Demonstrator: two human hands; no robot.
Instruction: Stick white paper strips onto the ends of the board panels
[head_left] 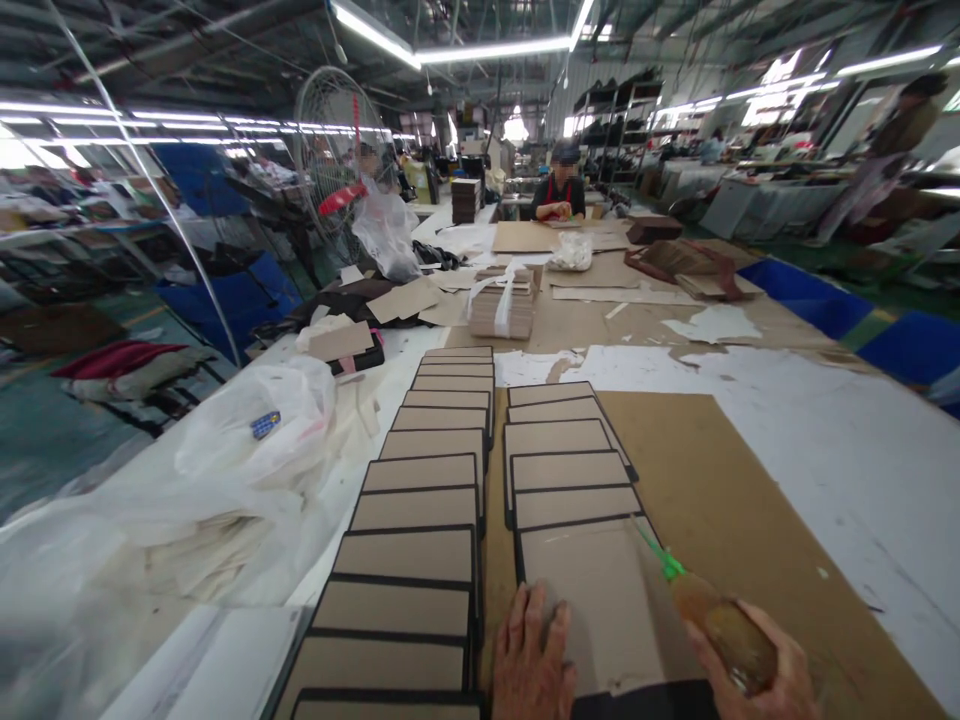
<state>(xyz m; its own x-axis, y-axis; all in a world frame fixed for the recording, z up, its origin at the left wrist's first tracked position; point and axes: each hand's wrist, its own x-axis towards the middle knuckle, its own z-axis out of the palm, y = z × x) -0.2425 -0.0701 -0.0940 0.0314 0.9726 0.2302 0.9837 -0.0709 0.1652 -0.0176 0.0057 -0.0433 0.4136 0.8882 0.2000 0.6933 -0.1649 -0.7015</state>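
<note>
My right hand (772,670) is wrapped around a squeeze bottle (724,625) of amber liquid with a green nozzle. Its thin tip points at the right part of a grey-brown board (585,590). Fingers spread, my left hand (531,655) lies flat on that board's left side. Dark fabric (645,700) shows at the board's near edge. Beyond it, several black-edged boards (574,470) overlap in a row. A longer row of similar black-edged panels (409,555) runs along the left.
A brown cardboard sheet (675,450) lies under the work. Clear plastic bags (255,440) cover the left side. Farther back are a tied stack of boards (502,305), a standing fan (341,150), blue bins (810,290) and a seated person (559,190) across the table.
</note>
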